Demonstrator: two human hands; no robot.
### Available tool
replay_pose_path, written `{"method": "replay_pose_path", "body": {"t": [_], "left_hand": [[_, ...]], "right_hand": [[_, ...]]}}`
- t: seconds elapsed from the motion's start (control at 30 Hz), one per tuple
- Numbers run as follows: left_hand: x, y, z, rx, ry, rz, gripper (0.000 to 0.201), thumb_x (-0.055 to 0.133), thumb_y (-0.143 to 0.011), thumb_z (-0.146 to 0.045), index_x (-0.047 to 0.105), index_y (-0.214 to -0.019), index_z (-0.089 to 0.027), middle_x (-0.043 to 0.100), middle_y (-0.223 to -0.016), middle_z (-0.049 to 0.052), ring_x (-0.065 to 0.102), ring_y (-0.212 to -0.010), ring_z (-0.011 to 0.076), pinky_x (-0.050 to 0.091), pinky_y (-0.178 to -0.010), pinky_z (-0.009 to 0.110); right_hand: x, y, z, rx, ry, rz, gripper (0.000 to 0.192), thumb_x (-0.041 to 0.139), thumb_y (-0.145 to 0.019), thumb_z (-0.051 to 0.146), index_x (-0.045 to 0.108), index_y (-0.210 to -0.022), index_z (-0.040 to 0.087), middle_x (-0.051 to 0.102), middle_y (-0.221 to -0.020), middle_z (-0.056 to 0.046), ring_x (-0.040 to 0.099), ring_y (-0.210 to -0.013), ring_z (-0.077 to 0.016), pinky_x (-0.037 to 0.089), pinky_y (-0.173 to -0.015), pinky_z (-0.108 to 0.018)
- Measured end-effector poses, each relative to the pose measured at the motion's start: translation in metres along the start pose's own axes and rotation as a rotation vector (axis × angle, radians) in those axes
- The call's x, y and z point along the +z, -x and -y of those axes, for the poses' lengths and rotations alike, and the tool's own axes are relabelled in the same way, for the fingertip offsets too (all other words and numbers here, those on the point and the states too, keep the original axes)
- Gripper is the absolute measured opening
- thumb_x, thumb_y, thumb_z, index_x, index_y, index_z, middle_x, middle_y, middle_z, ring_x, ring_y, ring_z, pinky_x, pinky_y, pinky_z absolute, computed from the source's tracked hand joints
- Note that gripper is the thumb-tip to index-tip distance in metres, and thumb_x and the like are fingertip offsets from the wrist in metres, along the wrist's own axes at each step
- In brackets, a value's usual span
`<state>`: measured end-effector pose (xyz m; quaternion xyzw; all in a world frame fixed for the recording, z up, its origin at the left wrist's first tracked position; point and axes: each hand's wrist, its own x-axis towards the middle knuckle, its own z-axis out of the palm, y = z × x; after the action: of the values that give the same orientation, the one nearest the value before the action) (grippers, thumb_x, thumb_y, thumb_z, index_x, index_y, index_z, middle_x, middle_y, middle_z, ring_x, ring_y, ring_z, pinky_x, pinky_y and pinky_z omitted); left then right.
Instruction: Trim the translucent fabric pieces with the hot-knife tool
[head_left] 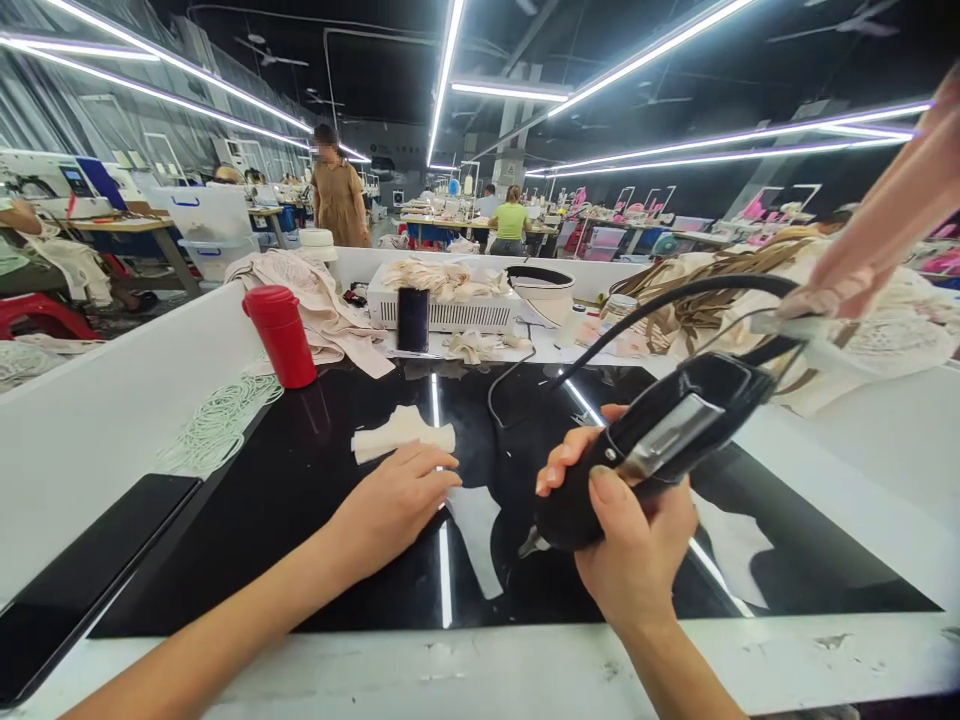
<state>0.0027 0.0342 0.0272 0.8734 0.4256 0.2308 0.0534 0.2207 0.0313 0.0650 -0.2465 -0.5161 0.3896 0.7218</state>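
My right hand point(630, 530) is wrapped round a black corded hand tool point(675, 410) with a metal plate on its side. Its small metal tip point(534, 543) points down to the left, just over a glossy black sheet point(360, 560). My left hand point(405, 500) lies low over the sheet, fingers extended and slightly bent. Its thumb and fingertips are at the upper end of a white fabric piece point(478, 535); whether they press it is unclear. Just beyond the fingers lie folded cream fabric pieces point(401, 432). Another white piece point(731, 550) rests right of my right hand.
A red lidded cup point(281, 337), pale green cord point(221, 425) and a black phone-like slab point(90, 570) are on the left. A white vented box point(450, 310) and phone point(412, 320) stand behind. Brown straps point(697, 290) lie right. A blurred pink shape point(885, 220) meets the tool's rear end.
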Motion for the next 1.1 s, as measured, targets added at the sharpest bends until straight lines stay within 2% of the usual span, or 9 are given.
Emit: {"method": "replay_pose_path", "body": {"t": [0.1,0.3,0.77,1.1], "left_hand": [[0.008,-0.004,-0.016,-0.031,0.178,0.021,0.029,0.066,-0.098,-0.021,0.064,-0.127,-0.022,0.066,-0.128,0.008,0.06,-0.12,0.0238,0.051,-0.106,0.04],[0.019,-0.006,-0.03,-0.076,0.268,0.167,0.059,0.086,-0.081,-0.038,0.062,-0.132,-0.022,0.061,-0.135,0.009,0.056,-0.123,0.0284,0.048,-0.11,0.044],[0.013,-0.001,-0.028,-0.103,0.294,0.242,0.074,0.087,-0.078,-0.047,0.058,-0.141,-0.024,0.056,-0.145,0.01,0.049,-0.135,0.0331,0.044,-0.114,0.049],[0.01,-0.002,-0.029,-0.112,0.271,0.277,0.076,0.087,-0.077,-0.047,0.057,-0.143,-0.022,0.054,-0.148,0.011,0.048,-0.136,0.033,0.045,-0.114,0.05]], "right_hand": [[0.003,-0.001,-0.003,-0.004,-0.002,0.005,0.032,0.072,-0.091,0.029,0.059,-0.12,0.028,0.065,-0.085,0.002,0.063,-0.064,-0.0152,0.055,-0.059,-0.032],[0.01,-0.01,-0.013,-0.016,-0.014,-0.008,0.036,0.074,-0.09,0.03,0.057,-0.121,0.029,0.065,-0.086,0.003,0.062,-0.064,-0.0143,0.055,-0.059,-0.031],[0.013,-0.012,-0.029,0.008,-0.029,0.016,0.037,0.074,-0.09,0.031,0.056,-0.123,0.029,0.065,-0.086,0.003,0.062,-0.067,-0.015,0.054,-0.061,-0.032],[0.016,-0.009,-0.021,0.024,-0.029,-0.022,0.033,0.073,-0.088,0.03,0.057,-0.118,0.028,0.065,-0.083,0.003,0.061,-0.063,-0.0146,0.054,-0.058,-0.031]]}}
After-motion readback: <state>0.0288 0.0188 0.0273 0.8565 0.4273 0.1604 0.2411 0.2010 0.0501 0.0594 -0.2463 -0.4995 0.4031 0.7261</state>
